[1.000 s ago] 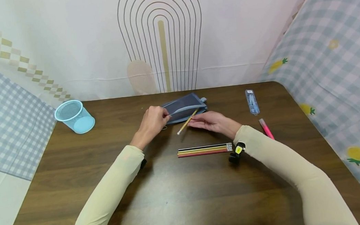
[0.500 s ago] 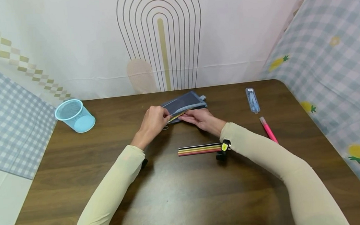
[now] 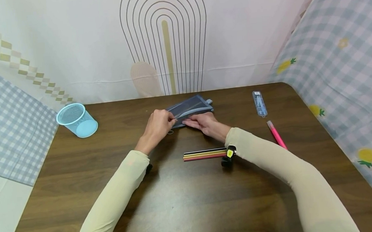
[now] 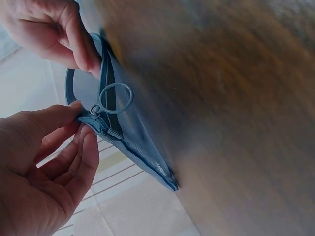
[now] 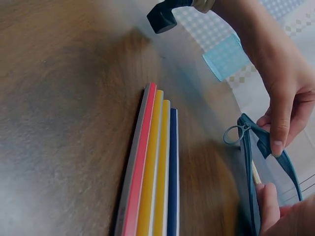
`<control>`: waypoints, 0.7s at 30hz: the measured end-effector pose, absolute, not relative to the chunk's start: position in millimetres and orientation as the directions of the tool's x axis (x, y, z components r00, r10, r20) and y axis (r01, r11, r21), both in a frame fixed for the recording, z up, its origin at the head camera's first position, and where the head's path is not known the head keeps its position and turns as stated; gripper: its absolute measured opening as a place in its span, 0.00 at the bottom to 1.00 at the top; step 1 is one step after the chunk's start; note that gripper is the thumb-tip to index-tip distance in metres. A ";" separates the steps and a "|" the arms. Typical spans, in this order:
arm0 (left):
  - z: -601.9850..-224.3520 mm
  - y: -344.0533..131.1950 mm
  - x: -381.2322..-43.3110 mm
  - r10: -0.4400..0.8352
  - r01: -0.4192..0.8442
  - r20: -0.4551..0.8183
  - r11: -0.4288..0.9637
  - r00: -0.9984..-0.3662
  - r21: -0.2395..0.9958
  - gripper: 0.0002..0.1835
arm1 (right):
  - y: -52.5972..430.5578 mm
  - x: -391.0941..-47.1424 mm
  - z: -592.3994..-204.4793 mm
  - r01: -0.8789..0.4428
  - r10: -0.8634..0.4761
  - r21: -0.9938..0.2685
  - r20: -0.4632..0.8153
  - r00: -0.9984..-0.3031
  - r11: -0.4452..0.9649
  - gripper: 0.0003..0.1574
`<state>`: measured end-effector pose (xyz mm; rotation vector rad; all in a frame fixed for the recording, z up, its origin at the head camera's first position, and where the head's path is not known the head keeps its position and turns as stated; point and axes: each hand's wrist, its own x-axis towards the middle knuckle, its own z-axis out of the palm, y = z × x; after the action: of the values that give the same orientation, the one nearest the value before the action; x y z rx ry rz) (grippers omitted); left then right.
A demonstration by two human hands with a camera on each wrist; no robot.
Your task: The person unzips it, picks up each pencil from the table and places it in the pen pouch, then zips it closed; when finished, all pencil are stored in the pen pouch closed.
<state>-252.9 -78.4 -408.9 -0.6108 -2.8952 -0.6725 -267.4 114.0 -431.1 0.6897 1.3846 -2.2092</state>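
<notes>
A blue mesh zip pencil pouch lies at the back middle with its mouth parted. My left hand pinches the edge of its mouth at the zipper end, beside a ring pull. My right hand is at the opening, fingertips at the near edge. In the right wrist view, a short stretch of a yellow pencil shows in the pouch mouth, right at the right hand's fingertips; the rest is hidden. Several pencils in red, yellow and dark blue lie side by side under the right wrist.
A light blue mesh pen cup leans at the far left. At the right lie a blue transparent case and a pink highlighter, close to the right forearm. Fabric hangs along the table's back and sides.
My right hand has moved left to the pouch, and the yellow pencil has gone into its mouth, out of the head view. The left hand keeps its grip on the edge.
</notes>
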 end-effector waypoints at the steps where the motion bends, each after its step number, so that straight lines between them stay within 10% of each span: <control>1: -409.0 -78.2 -252.9 0.358 0.406 0.192 0.821 -0.914 0.402 0.08 | 115.4 -266.1 -430.2 0.605 -0.107 -0.693 -0.619 -0.778 -0.391 0.23; 9: -409.2 -77.9 -252.4 0.354 0.402 0.191 0.824 -0.916 0.399 0.09 | 127.7 -245.8 -412.9 0.519 -0.244 -0.854 -0.495 -0.834 -0.043 0.21; 15: -410.4 -77.1 -252.2 0.355 0.397 0.177 0.818 -0.918 0.417 0.08 | 148.9 -225.7 -403.6 -0.221 -0.524 -0.808 -0.123 -0.843 0.546 0.12; 21: -412.0 -77.0 -251.5 0.367 0.414 0.192 0.809 -0.910 0.416 0.08 | 174.8 -201.1 -393.1 -0.592 -0.705 -0.488 -0.071 -0.706 0.642 0.04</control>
<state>-251.5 -77.0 -412.0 -0.6262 -2.8905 -0.7003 -201.1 174.8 -393.1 -1.0516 2.6085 -0.6405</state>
